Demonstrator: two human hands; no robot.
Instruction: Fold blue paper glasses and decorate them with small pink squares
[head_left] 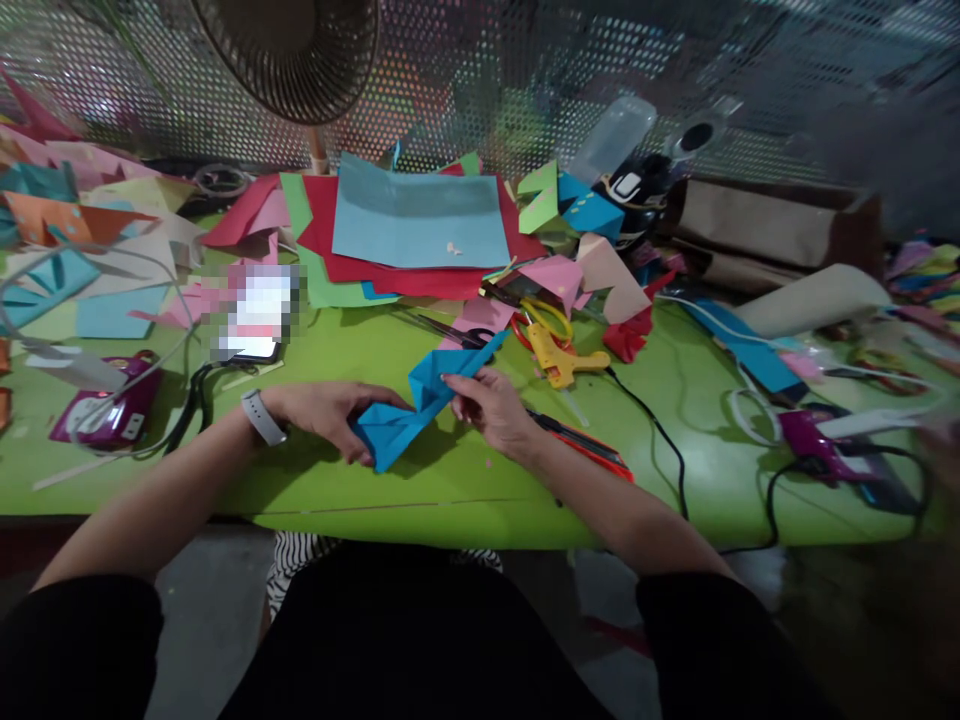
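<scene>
Between my two hands is a piece of folded blue paper (420, 405), creased into pointed flaps and held above the green table. My left hand (337, 412), with a pale watch on the wrist, grips its lower left end. The thumb and fingers of my right hand (491, 408) pinch the upper right part. Just beyond the paper lie dark-handled scissors (469, 338). A yellow glue gun (559, 352) rests to the right of them. An orange-and-black utility knife (589, 447) lies partly behind my right wrist.
Stacked coloured sheets (420, 220) lie at the back, below a fan (292, 50). A lit phone (259, 315) and purple power strip (109, 405) are on the left. Another purple power strip (825, 445) and cables lie right. The green table's front edge (450, 530) is near my body.
</scene>
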